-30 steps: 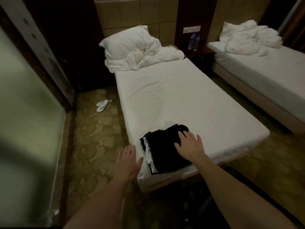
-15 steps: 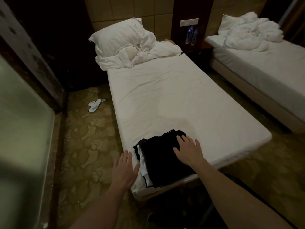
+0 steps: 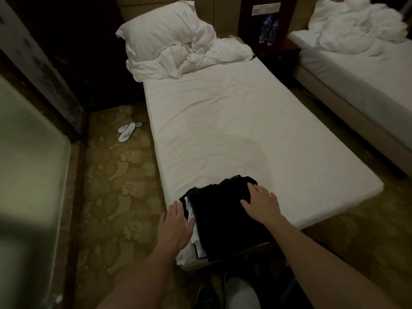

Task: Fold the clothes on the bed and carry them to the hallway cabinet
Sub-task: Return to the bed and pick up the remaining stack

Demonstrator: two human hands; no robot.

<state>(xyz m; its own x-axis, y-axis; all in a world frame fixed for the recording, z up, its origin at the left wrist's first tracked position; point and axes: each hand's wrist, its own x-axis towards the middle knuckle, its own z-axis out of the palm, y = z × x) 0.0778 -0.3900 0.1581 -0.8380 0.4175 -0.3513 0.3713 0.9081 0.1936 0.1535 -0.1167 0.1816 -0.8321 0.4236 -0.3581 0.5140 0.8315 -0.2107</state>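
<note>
Lying at the near left corner of the bed (image 3: 234, 121), the stack of folded clothes (image 3: 225, 221) was mostly black, with a white layer showing along its left edge. The long axis of the stack ran from the foot edge of the bed up toward the pillow (image 3: 160, 30), tilted a little to the right at the far end. The far short end looked gathered, like a waistband, but this was too dark to say for sure.

The right hand (image 3: 263, 206) rested flat on the far right part of the stack, fingers straight and spread, gripping nothing. The left hand (image 3: 175, 226) was also released, with fingers straight and close together, lying against the left edge of the stack where the white layer showed; whether it pressed the cloth or only touched the sheet beside it, I could not tell.

Left of the bed, on the patterned carpet (image 3: 124, 197), a pair of white slippers (image 3: 128, 132) lay near the bed's middle. Crumpled white bedding (image 3: 200, 56) sat at the head of the bed under the pillow. Right of the bed head stood two water bottles (image 3: 269, 32), and further right a second bed (image 3: 356, 72).
</note>
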